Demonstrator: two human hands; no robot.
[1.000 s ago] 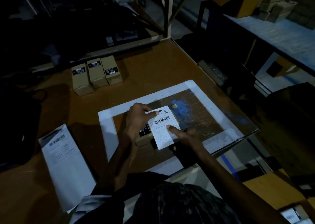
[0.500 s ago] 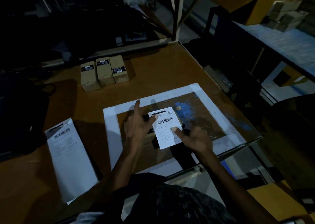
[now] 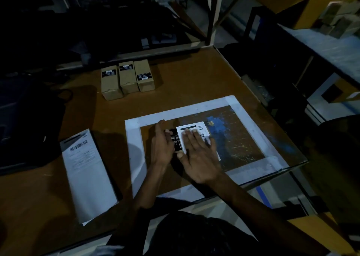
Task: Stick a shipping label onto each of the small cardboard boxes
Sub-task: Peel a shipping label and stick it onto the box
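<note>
Inside the white taped frame [image 3: 134, 139] on the brown worktop [image 3: 194, 76], I see both hands working on one small cardboard box [image 3: 175, 142]. The shipping label [image 3: 202, 128] lies on top of this box, and the right hand [image 3: 198, 156] lies flat on it with straight, spread fingers, so this grip is apart and presses the paper down. The left hand [image 3: 162, 144] rests against the left side of the box with its fingers stretched forward along the edge; I see no curl around the box, so this grip is also apart. A black printed panel shows on the box between the two hands. Beyond the frame, toward the far edge of the worktop, three more boxes [image 3: 127, 80] stand side by side and touch each other, each with a dark sticker on top. To the left of the frame, well apart from it, lies a long white label sheet [image 3: 87, 176] with a barcode at its far end. Further left of the frame a dark bag [image 3: 29, 131] rests on the worktop.
</note>
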